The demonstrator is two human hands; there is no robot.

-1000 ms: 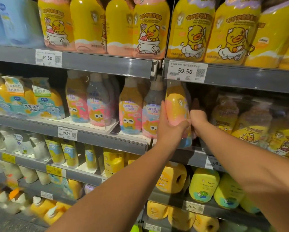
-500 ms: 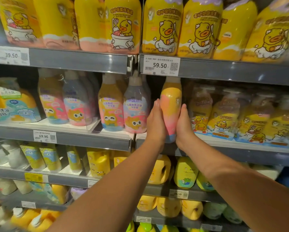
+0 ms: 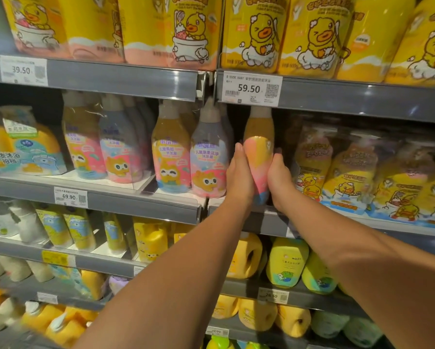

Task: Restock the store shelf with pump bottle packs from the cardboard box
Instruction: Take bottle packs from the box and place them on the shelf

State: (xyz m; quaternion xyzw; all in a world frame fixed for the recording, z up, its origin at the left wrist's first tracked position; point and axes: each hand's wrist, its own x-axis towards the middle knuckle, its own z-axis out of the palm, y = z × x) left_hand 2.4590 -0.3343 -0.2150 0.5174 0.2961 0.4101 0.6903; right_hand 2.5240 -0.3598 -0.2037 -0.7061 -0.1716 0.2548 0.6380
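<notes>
Head view, the only 1 available. I have the pump bottle pack (image 3: 259,157) upright between my 2 grips at the front of the middle shelf (image 3: 145,205). Its long axis runs vertical, cap up, and its narrow edge faces me.

The left grip (image 3: 239,177) lies flat on the pack's left face, with fingers straight and pointing up, pressing rather than wrapping. The right grip (image 3: 279,180) presses the opposite face. Its fingertips sit in shadow behind the pack, so I cannot tell whether they curl round it. The pack is clamped between the 2 palms, low on its body.

The pack's base is at the shelf lip, and I cannot tell whether it bears on the shelf yet. The cap is just below the upper shelf rail, close under the 59.50 price tag (image 3: 249,89).

The governing relation is that the open slot lies straight behind the pack, away from me. On the left it is bounded by the cat-print twin pack (image 3: 191,159), which nearly touches my left grip, and on the right by the duck-print packs (image 3: 312,167).

I judge that the next move is a level push rearward with the axis kept vertical. Both grips are about equally near. The risks are the cap catching the rail or a knuckle nudging a neighbouring pack.
</notes>
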